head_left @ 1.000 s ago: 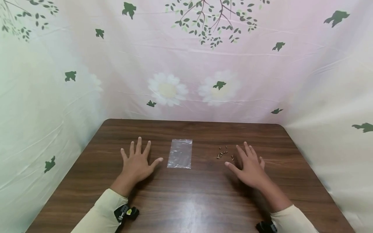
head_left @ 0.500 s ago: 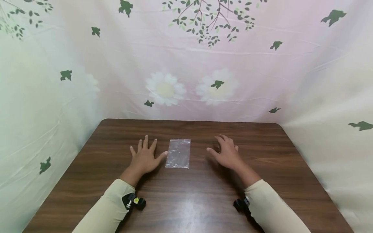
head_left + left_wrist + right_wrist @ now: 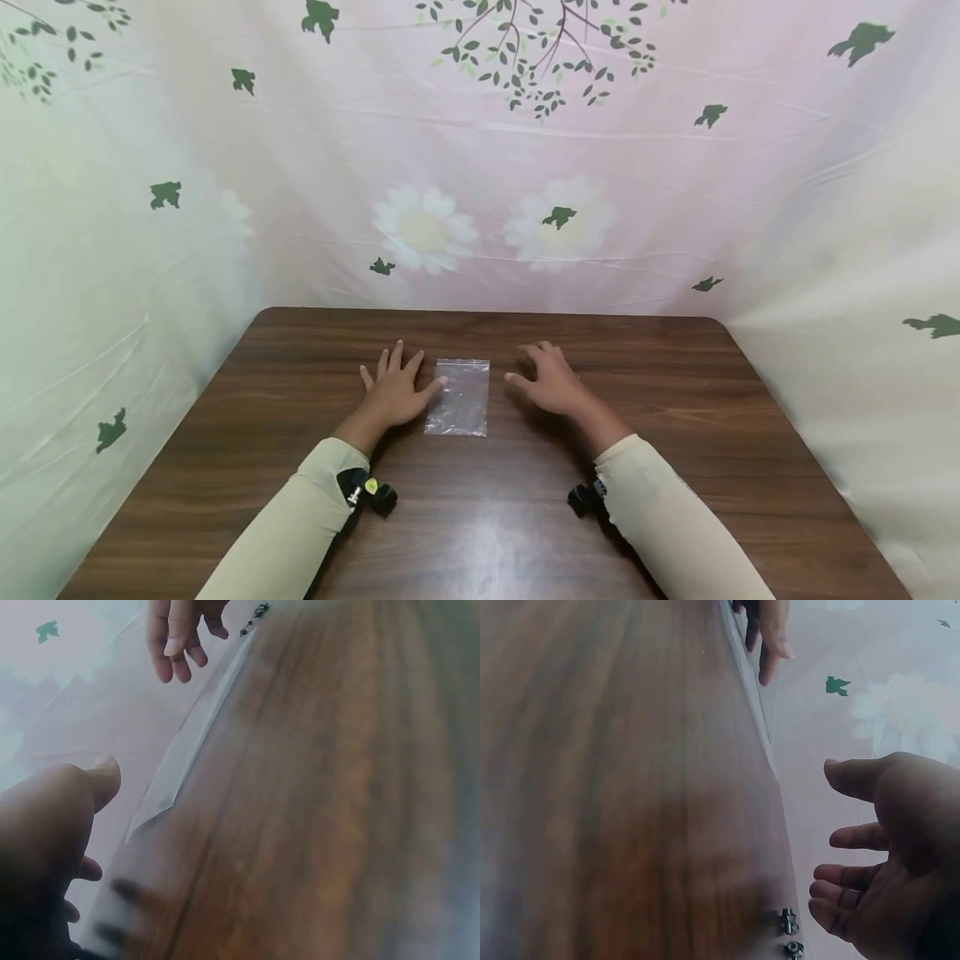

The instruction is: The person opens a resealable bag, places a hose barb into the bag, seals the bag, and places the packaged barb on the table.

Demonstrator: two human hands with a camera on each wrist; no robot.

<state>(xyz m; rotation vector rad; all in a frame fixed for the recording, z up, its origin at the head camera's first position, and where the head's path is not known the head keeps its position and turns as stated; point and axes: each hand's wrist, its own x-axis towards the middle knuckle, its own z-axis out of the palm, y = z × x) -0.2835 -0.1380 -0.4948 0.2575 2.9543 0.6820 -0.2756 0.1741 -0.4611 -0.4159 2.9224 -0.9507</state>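
Observation:
A clear zip-top plastic bag [image 3: 461, 404] lies flat on the brown table between my two hands. My left hand [image 3: 393, 398] is spread, palm down, and its thumb overlaps the bag's left edge in the head view. The left wrist view shows that thumb [image 3: 105, 782] raised off the bag. To the right of the bag, my right hand [image 3: 553, 383] hovers with fingers loosely bent and holds nothing. Small metal fittings [image 3: 788, 922] lie on the table by the right fingers in the right wrist view. From the head, that hand hides most of them.
The wooden table [image 3: 480, 517] has rounded far corners. Printed cloth [image 3: 480, 167] with birds, leaves and flowers hangs behind it and at both sides. A small black camera is worn on each wrist, over cream sleeves [image 3: 292, 525].
Both hands have moved inward toward the bag, the right one leftward over the small metal fittings, the left one rightward to the bag's edge. The bag has stayed in place.

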